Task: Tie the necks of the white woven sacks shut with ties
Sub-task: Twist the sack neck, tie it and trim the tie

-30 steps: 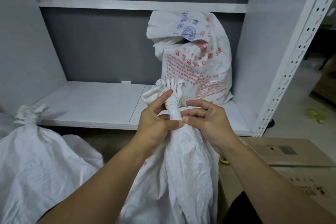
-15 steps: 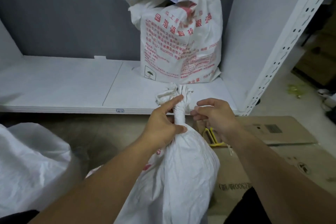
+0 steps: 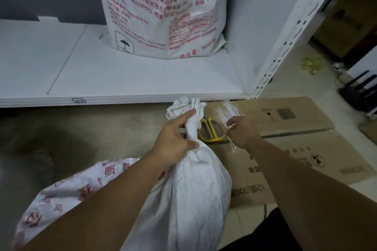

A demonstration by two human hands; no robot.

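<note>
Sack neck clenched in the left grip (image 3: 173,140), just below the shelf's (image 3: 122,79) front edge.
The white sack (image 3: 193,189) stands on the floor. The right grip (image 3: 242,132) pinches white ties (image 3: 224,109) on the cardboard box (image 3: 295,149), with yellow scissors (image 3: 212,130) between the grips. A printed sack (image 3: 163,16) sits at the shelf's right rear corner.

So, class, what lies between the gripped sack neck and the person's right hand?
Yellow scissors, on the cardboard box, between sack neck and right hand, which holds ties; head view shows it.
</note>
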